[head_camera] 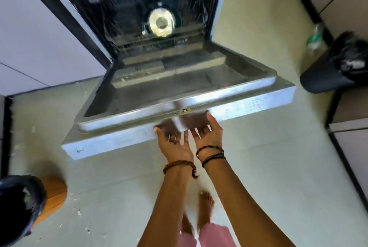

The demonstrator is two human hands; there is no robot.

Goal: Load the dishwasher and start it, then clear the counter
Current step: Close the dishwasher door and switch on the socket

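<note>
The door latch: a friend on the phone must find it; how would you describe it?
Start at the dishwasher's open door, tilted toward the camera. Follow its shiny near rim to the middle, above the left hand and right hand. The latch is the only small brass-coloured piece on that silver strip.

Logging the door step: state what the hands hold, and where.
Nothing gripped: left hand and right hand, palms up, support the dishwasher door under its free front edge.

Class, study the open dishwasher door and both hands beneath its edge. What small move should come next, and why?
Probably lift the dishwasher door upward toward closed. The left hand and right hand lie palm-up under its front edge, the door hangs partly open, and the rack looks pushed inside.
</note>
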